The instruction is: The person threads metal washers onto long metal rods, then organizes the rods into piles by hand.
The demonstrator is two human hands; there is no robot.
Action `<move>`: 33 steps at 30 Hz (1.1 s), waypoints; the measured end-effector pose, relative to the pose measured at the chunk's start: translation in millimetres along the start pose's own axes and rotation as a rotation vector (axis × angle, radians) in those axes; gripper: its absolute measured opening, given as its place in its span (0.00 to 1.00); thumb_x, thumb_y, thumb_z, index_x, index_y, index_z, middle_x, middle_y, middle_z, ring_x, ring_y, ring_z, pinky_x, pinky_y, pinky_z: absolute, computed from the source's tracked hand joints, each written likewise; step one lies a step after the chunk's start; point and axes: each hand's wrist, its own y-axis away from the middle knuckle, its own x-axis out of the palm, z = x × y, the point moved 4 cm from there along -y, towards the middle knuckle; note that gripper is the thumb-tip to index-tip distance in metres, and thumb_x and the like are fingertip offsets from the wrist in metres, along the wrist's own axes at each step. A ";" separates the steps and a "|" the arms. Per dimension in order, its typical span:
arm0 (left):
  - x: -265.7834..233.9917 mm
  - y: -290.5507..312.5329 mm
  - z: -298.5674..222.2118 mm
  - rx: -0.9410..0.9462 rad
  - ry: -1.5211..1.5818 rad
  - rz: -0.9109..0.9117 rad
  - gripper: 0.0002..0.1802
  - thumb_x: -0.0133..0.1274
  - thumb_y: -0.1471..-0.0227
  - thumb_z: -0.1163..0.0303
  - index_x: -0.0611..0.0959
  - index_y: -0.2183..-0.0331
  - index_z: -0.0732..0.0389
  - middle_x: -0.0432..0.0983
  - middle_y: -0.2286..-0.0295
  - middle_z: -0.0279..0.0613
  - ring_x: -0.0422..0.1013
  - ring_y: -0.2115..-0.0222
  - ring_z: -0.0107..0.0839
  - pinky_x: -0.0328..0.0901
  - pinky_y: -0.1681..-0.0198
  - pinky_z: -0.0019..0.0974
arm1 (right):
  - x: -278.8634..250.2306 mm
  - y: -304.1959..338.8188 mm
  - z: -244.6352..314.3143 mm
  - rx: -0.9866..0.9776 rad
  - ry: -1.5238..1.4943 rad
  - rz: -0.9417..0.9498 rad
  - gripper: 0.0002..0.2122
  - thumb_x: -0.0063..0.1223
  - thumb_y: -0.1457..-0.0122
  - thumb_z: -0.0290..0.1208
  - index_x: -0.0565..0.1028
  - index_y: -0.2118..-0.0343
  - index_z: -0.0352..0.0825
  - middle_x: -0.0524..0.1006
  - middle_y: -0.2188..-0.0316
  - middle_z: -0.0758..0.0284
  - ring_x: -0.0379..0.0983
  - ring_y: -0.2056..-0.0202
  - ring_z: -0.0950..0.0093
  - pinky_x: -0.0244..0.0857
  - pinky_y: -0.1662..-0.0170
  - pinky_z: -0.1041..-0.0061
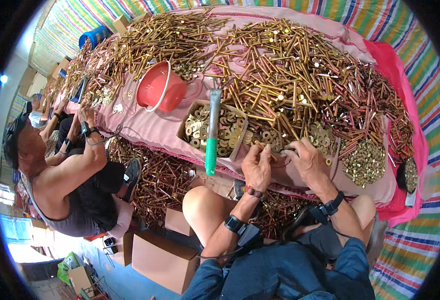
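Note:
My left hand (257, 167) is closed in a pinch at the near edge of the pink cloth, its fingertips over a small coppery piece too hidden to name. Just to its right, my right hand (307, 160) has its fingers curled and pressed together, its thumb toward the left hand; what it holds, if anything, is hidden. Flat brass-coloured washers (321, 136) lie loose beyond the right hand. Left of my hands, a cardboard box (243, 137) holds more washers, and a grey metal tool with a green grip (211, 155) lies across it.
Long brass-coloured bolts (275, 90) heap across the pink-covered table (130, 125). Small nuts (365, 162) are piled at the right. A red bucket (162, 87) stands beyond the washer box. At left another person (65, 175) sits working. Cardboard boxes (162, 260) stand below.

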 end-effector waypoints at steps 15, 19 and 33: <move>13.5 2.0 -1.0 0.162 -0.118 -0.100 0.11 0.56 0.40 0.66 0.78 0.69 0.65 0.72 0.79 0.40 0.68 0.77 0.24 0.64 0.72 0.34 | 5.5 24.2 -65.9 0.564 -0.500 -0.049 0.06 0.60 0.42 0.28 0.74 0.70 0.32 0.75 0.75 0.70 0.73 0.77 0.79 0.67 0.75 0.79; 11.1 8.1 0.4 0.265 -0.173 -0.141 0.09 0.57 0.43 0.70 0.77 0.71 0.65 0.70 0.79 0.42 0.70 0.76 0.35 0.64 0.70 0.37 | -14.1 23.2 -51.3 0.631 -0.515 -0.024 0.09 0.59 0.39 0.32 0.73 0.67 0.32 0.75 0.77 0.68 0.74 0.79 0.80 0.66 0.78 0.82; 12.1 1.8 3.0 0.251 -0.025 -0.192 0.06 0.56 0.41 0.71 0.80 0.69 0.64 0.71 0.75 0.40 0.69 0.73 0.30 0.64 0.68 0.35 | -42.4 58.4 -67.7 0.774 -0.881 -0.156 0.08 0.60 0.40 0.30 0.75 0.65 0.31 0.78 0.74 0.66 0.73 0.80 0.81 0.67 0.79 0.81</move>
